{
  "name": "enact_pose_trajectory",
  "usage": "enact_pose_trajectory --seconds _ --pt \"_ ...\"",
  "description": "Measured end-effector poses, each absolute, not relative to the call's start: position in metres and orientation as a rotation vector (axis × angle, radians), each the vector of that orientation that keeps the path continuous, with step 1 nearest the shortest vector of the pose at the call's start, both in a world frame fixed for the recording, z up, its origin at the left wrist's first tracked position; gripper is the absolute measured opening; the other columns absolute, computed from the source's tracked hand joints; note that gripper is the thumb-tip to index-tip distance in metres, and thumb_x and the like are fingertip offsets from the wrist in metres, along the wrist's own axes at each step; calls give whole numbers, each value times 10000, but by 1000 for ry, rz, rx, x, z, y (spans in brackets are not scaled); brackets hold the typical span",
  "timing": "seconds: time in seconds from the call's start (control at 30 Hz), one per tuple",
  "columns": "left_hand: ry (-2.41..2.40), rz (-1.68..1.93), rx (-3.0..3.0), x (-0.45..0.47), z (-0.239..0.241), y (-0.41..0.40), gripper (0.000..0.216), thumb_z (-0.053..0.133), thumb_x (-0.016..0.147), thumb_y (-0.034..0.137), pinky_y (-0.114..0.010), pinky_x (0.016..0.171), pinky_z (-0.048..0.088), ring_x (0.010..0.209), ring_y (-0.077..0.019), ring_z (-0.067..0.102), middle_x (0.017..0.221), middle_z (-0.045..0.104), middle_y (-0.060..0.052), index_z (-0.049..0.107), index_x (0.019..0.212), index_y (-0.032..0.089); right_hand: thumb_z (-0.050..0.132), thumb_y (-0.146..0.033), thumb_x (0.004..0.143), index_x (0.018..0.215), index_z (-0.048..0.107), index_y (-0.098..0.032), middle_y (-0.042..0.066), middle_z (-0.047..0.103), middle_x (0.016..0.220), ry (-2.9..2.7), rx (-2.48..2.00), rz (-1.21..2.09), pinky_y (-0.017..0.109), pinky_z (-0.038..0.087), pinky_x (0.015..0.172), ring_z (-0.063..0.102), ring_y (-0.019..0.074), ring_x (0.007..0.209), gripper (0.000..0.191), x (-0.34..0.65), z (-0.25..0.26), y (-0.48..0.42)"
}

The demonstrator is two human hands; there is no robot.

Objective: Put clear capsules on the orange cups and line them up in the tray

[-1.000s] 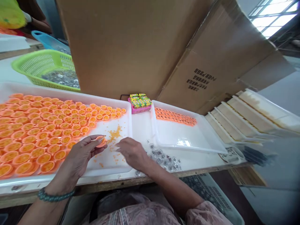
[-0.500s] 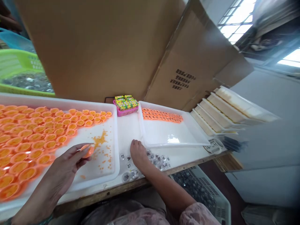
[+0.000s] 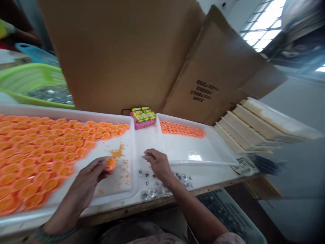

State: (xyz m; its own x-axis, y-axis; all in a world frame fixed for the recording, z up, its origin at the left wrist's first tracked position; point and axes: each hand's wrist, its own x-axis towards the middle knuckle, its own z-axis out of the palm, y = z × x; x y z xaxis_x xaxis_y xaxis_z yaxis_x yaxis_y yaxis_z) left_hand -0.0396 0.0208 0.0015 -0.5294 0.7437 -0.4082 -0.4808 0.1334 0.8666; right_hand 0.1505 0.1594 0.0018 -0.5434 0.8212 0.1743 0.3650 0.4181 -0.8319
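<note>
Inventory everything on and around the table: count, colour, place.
Table: one, white, centre.
Left tray: one, white, on table.
Cups: many, orange, left tray.
Held cup: one, orange, over left tray.
Crumbs: many, orange, left tray.
Right tray: one, white, on table.
Rowed pieces: many, orange, right tray.
Clear pieces: many, colourless, table's near edge.
Pink basket: one, pink, between trays.
Packets: many, yellow, pink basket.
Lime basket: one, lime, far left.
Blue basket: one, blue, beyond it.
Cardboard: one barrier, brown, behind trays.
Stacked trays: several, whitish, far right.
Crate: one, grey, below table.
Left hand: one, bare, holding cup.
Right hand: one, bare, above table.
</note>
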Motion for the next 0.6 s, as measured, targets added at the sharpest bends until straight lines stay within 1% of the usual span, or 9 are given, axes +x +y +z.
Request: enact_pose_trajectory --seconds 0.1,0.17,0.23,0.3,0.37,0.4,0.5,0.6 --pt "1418 1585 376 -37 6 20 425 766 608 426 -220 608 459 664 -139 584 746 647 -26 663 933 172 636 -256 749 962 641 -208 -24 603 718 -1782 -829 1640 251 496 625 609 119 653 218 131 20 153" --pt "1397 1598 425 -37 7 19 392 737 653 409 -217 584 438 651 -135 580 742 642 -29 660 951 167 672 -270 720 973 638 -198 -17 611 731 -1670 -741 1885 259 498 636 625 125 668 265 119 25 146" --pt "1353 1604 432 -38 6 16 371 717 678 405 -232 613 452 665 -143 596 746 647 -32 658 959 170 687 -300 718 933 625 -189 -3 631 730 -1577 -704 2035 278 495 663 643 144 696 250 109 25 138" --pt "1304 1599 415 -39 5 15 369 714 683 405 -263 675 479 697 -161 619 774 661 -40 656 964 174 702 -317 710 876 607 -186 4 641 730 -1494 -678 2103 301 483 728 647 153 737 232 102 23 131" --pt "1275 1591 393 -39 5 14 370 713 683 414 -293 723 496 726 -178 635 817 672 -53 660 955 169 725 -312 684 831 598 -184 0 630 737 -1441 -660 2097 294 461 766 628 142 752 232 96 21 128" --pt "1268 1593 379 -39 5 14 372 712 684 420 -302 735 501 736 -185 639 831 675 -61 663 947 162 732 -305 672 814 598 -182 -3 618 737 -1423 -655 2087 279 454 756 610 132 744 231 94 21 127" --pt "1261 1611 333 -39 8 15 380 703 689 434 -321 760 512 766 -199 639 836 680 -81 673 926 138 733 -289 662 783 594 -182 -13 566 714 -1357 -664 2106 230 433 647 550 104 678 213 89 19 126" --pt "1267 1636 291 -38 11 15 421 721 665 437 -349 785 514 785 -213 638 829 684 -94 679 943 124 732 -288 661 886 603 -203 -19 539 725 -1326 -666 2125 226 432 612 521 95 645 273 84 16 126"
